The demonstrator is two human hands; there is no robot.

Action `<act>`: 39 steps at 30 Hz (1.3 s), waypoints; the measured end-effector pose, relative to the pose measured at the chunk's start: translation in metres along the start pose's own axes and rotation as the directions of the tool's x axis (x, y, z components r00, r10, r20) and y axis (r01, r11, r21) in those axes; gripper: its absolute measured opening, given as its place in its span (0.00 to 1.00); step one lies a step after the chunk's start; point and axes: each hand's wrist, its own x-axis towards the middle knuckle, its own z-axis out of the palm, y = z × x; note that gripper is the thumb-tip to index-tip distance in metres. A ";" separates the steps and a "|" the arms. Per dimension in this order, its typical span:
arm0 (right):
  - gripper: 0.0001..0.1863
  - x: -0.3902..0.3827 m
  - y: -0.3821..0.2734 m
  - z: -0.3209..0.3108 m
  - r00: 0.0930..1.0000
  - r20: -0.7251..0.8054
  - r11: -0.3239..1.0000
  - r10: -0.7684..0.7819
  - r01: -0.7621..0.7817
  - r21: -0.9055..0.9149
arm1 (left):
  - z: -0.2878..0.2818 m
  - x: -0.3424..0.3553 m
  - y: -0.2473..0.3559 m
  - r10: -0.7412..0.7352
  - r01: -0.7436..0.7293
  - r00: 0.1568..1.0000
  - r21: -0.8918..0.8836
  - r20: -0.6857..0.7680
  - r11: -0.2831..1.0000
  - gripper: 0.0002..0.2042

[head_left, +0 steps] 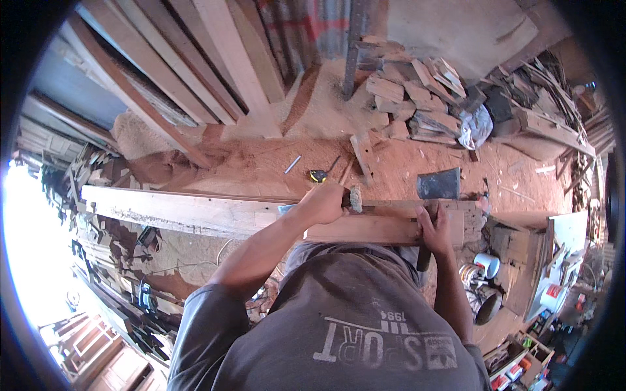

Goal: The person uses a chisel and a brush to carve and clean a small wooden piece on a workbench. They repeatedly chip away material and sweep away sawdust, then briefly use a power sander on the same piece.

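Observation:
My left hand (323, 204) is closed around a chisel over the middle of a long pale wooden beam (176, 207). The chisel's worn, frayed handle end (356, 199) sticks out to the right of my fist, and a bluish bit of blade (285, 208) shows on its left. My right hand (435, 229) is closed on a dark, thick wooden stick (424, 259), its lower end hanging past the beam's near edge. Whether the stick belongs to a mallet, I cannot tell. A shorter light board (365, 229) lies along the near side, between my hands.
Beyond the beam lie a yellow-black tape measure (318, 176), a pen-like stick (293, 164) and a dark bucket (438, 184). Offcuts (417, 98) are heaped at the far right. Tall planks (163, 65) lean at the far left. Sawdust (261, 156) covers the ground.

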 end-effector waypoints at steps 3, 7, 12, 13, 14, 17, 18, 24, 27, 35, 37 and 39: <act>0.17 0.001 0.005 -0.001 1.000 -0.028 0.999 -0.006 0.005 -0.054 | -0.020 -0.005 -0.001 -0.123 0.129 0.987 0.055 -0.103 0.990 0.18; 0.16 0.002 0.020 -0.003 0.998 0.048 0.999 -0.028 0.030 -0.041 | -0.068 -0.043 -0.022 -0.287 0.327 0.850 0.014 -0.441 0.945 0.25; 0.27 -0.015 0.015 -0.002 0.957 -0.064 0.937 -0.283 0.262 -0.231 | -0.076 -0.145 -0.131 -0.055 0.155 0.964 0.377 -0.261 0.913 0.46; 0.31 -0.022 0.003 -0.009 0.948 -0.097 0.897 -0.302 0.248 -0.365 | -0.064 -0.161 -0.160 0.052 0.036 0.983 0.459 -0.178 0.888 0.53; 0.35 -0.028 -0.009 -0.015 0.938 -0.128 0.842 -0.321 0.220 -0.492 | -0.060 -0.178 -0.173 -0.028 0.089 0.989 0.433 -0.145 0.897 0.57; 0.40 -0.033 0.035 -0.032 0.953 -0.239 0.813 -0.186 0.013 -0.582 | -0.070 -0.201 -0.187 -0.155 0.161 0.987 0.386 -0.048 0.908 0.65; 0.40 -0.033 0.033 -0.032 0.955 -0.220 0.807 -0.198 0.032 -0.589 | -0.073 -0.203 -0.186 -0.164 0.167 0.986 0.381 -0.040 0.909 0.64; 0.38 -0.029 0.055 -0.050 0.917 -0.016 0.688 -0.399 0.287 -0.667 | -0.057 -0.210 -0.214 -0.119 0.169 0.979 0.336 -0.164 0.927 0.62; 0.38 -0.034 0.031 -0.051 0.970 0.038 0.786 -0.239 0.217 -0.579 | -0.061 -0.197 -0.208 -0.141 0.178 0.981 0.326 -0.134 0.928 0.63; 0.27 -0.022 0.089 -0.119 0.904 -0.160 0.599 -0.397 0.122 -0.792 | -0.061 -0.178 -0.129 -0.163 0.175 0.985 0.361 -0.062 0.916 0.56; 0.26 -0.005 0.083 -0.130 0.933 -0.105 0.747 -0.344 0.204 -0.633 | -0.059 -0.185 -0.114 -0.187 0.205 0.979 0.385 -0.086 0.900 0.56; 0.24 -0.003 0.084 -0.133 0.942 -0.065 0.881 -0.328 0.280 -0.380 | -0.049 -0.189 -0.119 -0.134 0.171 0.983 0.346 -0.129 0.922 0.57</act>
